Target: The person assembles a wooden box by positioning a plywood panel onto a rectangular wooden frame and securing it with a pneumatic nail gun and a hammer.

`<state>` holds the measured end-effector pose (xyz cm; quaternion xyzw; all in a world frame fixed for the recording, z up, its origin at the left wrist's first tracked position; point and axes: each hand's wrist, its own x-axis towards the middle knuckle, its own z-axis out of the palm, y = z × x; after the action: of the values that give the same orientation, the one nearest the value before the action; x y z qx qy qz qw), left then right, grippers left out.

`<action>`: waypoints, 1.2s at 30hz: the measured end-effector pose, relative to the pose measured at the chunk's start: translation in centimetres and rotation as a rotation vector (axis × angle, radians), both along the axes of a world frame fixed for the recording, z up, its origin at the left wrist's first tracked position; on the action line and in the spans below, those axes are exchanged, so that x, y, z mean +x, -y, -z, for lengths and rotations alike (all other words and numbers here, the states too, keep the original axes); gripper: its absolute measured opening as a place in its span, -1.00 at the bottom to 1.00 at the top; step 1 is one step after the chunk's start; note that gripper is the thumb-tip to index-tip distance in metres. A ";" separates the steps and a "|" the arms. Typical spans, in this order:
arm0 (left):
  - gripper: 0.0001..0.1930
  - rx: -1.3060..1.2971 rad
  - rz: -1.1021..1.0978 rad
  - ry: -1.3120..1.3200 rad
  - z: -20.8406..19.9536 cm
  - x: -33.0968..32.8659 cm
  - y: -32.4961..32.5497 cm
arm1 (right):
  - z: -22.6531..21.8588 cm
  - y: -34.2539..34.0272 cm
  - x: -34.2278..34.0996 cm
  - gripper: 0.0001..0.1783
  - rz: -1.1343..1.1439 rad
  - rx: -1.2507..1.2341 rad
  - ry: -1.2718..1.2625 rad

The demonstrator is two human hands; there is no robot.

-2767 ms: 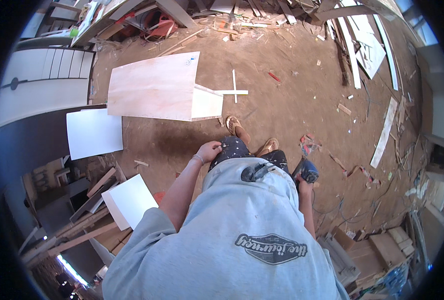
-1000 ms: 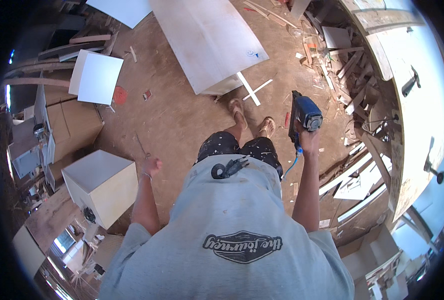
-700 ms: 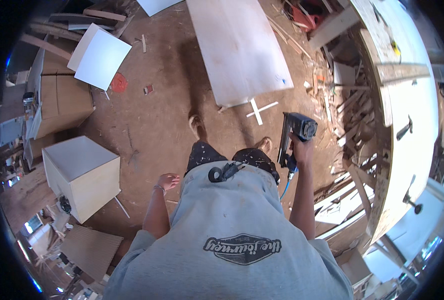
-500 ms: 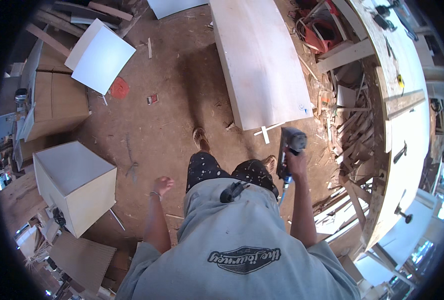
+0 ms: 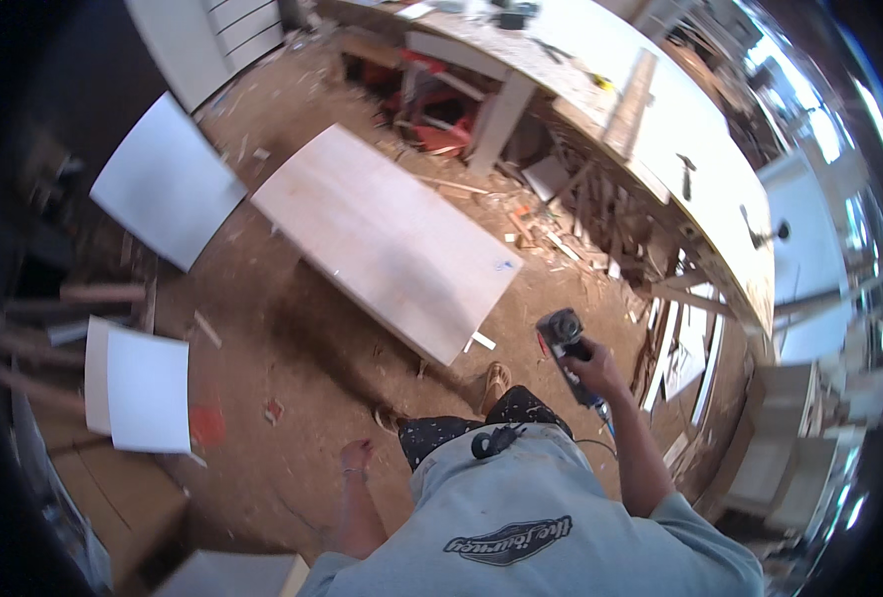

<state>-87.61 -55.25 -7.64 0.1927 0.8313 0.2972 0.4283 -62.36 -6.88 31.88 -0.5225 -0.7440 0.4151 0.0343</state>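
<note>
My right hand (image 5: 594, 368) is closed round the grip of a dark nail gun (image 5: 564, 336), held out to the right of my legs. A blue air hose (image 5: 608, 423) trails from the gun's lower end. My left hand (image 5: 356, 456) hangs beside my left leg, its fingers loosely apart with nothing visible in them. Ahead of my feet stands a long wooden box-like piece (image 5: 392, 244), its pale flat top facing up and a small blue mark near its near right corner. A thin white strip (image 5: 482, 340) sticks out by its near end.
A long workbench (image 5: 695, 219) runs along the right, with a hammer (image 5: 687, 174) on top and wood offcuts (image 5: 571, 234) beneath. White panels (image 5: 168, 184) stand at the left, near a cardboard box (image 5: 128, 488). A white cabinet (image 5: 227, 575) is at lower left.
My view has swung to the right, so the wooden piece now lies slanted and further left. The nail gun stays in my right hand; my left hand still hangs low.
</note>
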 end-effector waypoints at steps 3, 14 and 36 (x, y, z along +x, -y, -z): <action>-0.81 0.150 -0.396 0.472 -2.2 0.6 -12.4 | -2.4 -5.1 4.5 -0.56 0.216 0.053 -0.026; -0.77 -0.057 -0.513 0.236 -8.6 5.2 -36.3 | -1.9 -45.4 26.2 -0.59 0.383 0.626 -0.038; -0.66 -0.299 -0.090 0.086 -21.3 19.2 -55.3 | 11.8 -81.9 41.2 -0.49 0.257 0.843 0.879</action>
<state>-68.44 0.00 13.69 0.0763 0.8551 0.1969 0.4735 -21.12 75.07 20.09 -0.6714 -0.7196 -0.1756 -0.0224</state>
